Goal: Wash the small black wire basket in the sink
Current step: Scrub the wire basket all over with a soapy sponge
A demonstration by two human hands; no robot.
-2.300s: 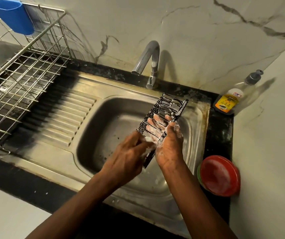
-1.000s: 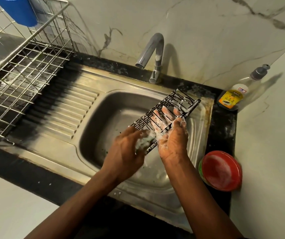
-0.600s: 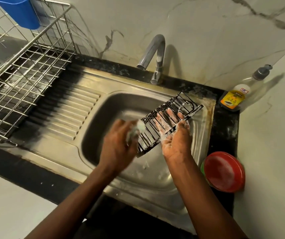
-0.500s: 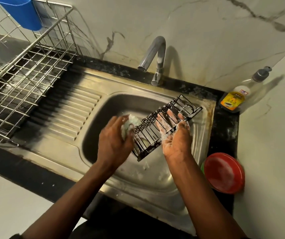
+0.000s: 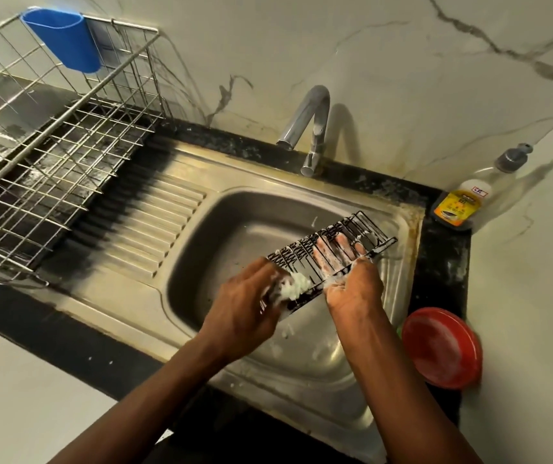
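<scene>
Head view, nearest first: both forearms are reaching in from the lower edge, over the near rim of the sink (image 5: 228,242). The left hand (image 5: 245,306) is curling its fingers round a foamy white scrubber (image 5: 296,284) and pressing it against the near-left end of the small black wire basket (image 5: 332,249). The right hand (image 5: 352,289) is holding the basket above the basin, its soapy fingers lying spread and fairly straight behind the wires, its thumb hooking over the near long rim.

The basket is hanging clear of the sink floor and tilting, with its long axis running from near-left to far-right. The left hand is sitting at its nearer end, the right hand at about its middle. The rest of the basket is therefore lying away and rightward from the scrubber, and I judge the next stroke should travel along that axis toward the far-right end.

To the right, a red dish (image 5: 442,349) is resting on the black bench (image 5: 442,262). Farther back, a soap bottle (image 5: 459,205) is standing in the corner, and the tap (image 5: 315,115) is showing no water that I can make out.
</scene>
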